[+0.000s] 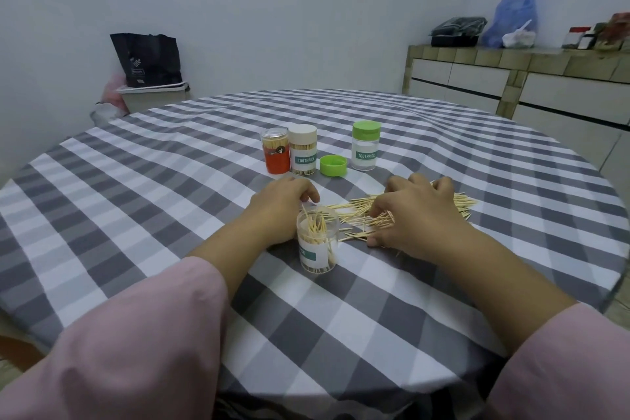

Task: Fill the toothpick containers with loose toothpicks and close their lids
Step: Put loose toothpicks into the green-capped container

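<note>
An open clear toothpick container (317,242) stands upright on the checked tablecloth, partly filled with toothpicks. My left hand (278,206) curls round its far side and holds it. Just to its right lies a spread of loose toothpicks (354,215). My right hand (416,215) rests on that pile with fingers curled, pinching a small bunch of toothpicks at its fingertips. A loose green lid (333,165) lies beyond the hands. Behind it stand three containers: an orange one (274,155), a white-lidded full one (302,153) and a green-lidded one (365,146).
The round table (136,181) carries a grey and white checked cloth. A tiled counter (511,78) with bags stands at the back right. A bin with a black bag (150,78) sits at the back left by the wall.
</note>
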